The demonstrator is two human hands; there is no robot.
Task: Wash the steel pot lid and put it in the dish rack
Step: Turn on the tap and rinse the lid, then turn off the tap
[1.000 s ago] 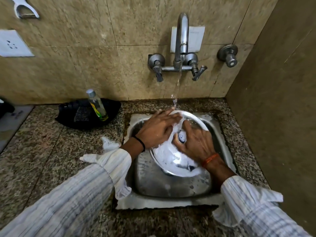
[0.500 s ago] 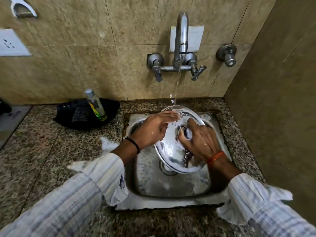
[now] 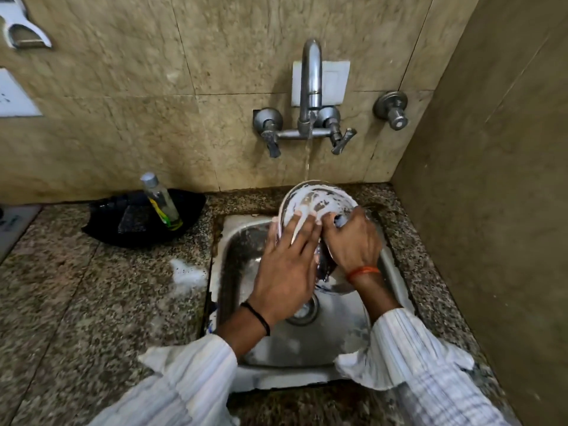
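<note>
The steel pot lid (image 3: pixel 319 199), smeared with white suds, is tilted up on edge over the back of the steel sink (image 3: pixel 242 241), its top rim under the thin water stream. My left hand (image 3: pixel 289 265) lies flat across the lid's near face, fingers spread on it. My right hand (image 3: pixel 353 241) grips the lid around its knob on the right side. Both hands hide the lid's lower half. No dish rack is in view.
A wall tap (image 3: pixel 310 96) runs water above the sink. A clear bottle (image 3: pixel 161 201) leans in a black tray (image 3: pixel 129 222) on the granite counter at the left. A foam patch (image 3: pixel 187 273) lies beside the sink. A wall closes the right side.
The lid has been lifted and tilted more upright, moving back toward the tap's stream. Both hands moved with it, and my left hand slid across its soapy face.
</note>
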